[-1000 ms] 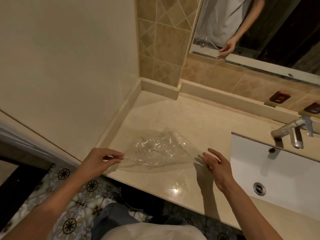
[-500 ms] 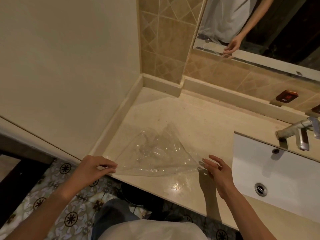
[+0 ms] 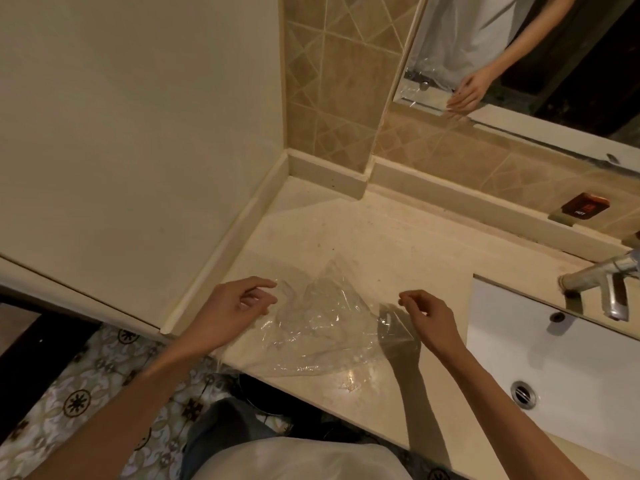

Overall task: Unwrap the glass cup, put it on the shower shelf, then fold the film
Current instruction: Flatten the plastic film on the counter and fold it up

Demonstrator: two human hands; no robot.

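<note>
Now the left hand (image 3: 235, 306) and right hand (image 3: 427, 315) each pinch a side of the clear film (image 3: 322, 323) over the counter (image 3: 363, 237), fingers curled.

Clear crinkled glossy plastic film (image 3: 322, 320), polished beige stone countertop (image 3: 398, 244), shiny metal faucet (image 3: 602, 275), glossy white sink (image 3: 568, 368)

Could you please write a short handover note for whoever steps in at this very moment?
Left hand: pinches the left edge of the film.
Right hand: pinches the film's right edge.
Film: spread out and crumpled on the counter, near its front edge, left of the sink.
Glass cup and shower shelf: not in view.
Done: film is off the cup.
Left: fold the film; check the cup is on the shelf.
</note>
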